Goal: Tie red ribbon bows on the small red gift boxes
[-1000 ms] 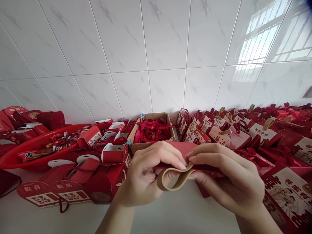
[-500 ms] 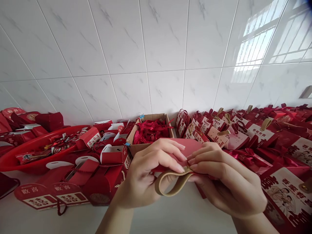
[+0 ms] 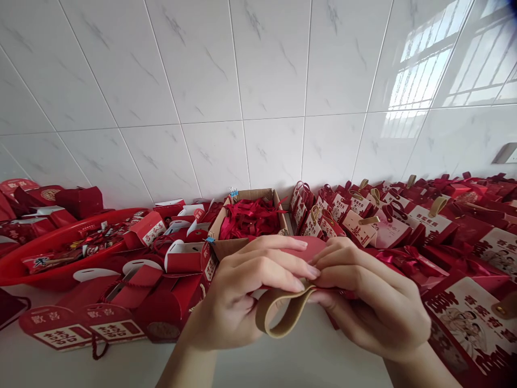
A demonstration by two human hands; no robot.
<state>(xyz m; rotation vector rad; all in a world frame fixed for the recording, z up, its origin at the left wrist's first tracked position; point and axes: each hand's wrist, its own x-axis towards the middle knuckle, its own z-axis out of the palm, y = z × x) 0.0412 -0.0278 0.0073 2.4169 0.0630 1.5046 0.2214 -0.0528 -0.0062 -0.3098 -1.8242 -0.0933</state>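
Note:
Both hands meet at the lower centre around a red gift box (image 3: 307,249), partly hidden behind the fingers. A looped tan strap (image 3: 264,318) hangs from it toward me. My left hand (image 3: 250,291) is closed on the box and strap, its fingertips at the strap's base. From the other side, my right hand (image 3: 367,293) pinches the box's top edge beside the strap, thumb below and fingers above. The fingertips of the two hands touch or nearly touch.
An open cardboard box (image 3: 226,249) of red ribbons (image 3: 252,217) stands behind the hands. At left are a red basin (image 3: 24,277) of packets and open red boxes (image 3: 173,307). Rows of finished-looking gift boxes (image 3: 464,323) fill the right. A tiled wall (image 3: 274,64) rises behind.
The strap loop has swung slightly lower and looks rounder. The fingertips have closed in over its base, and less of the red box shows above them.

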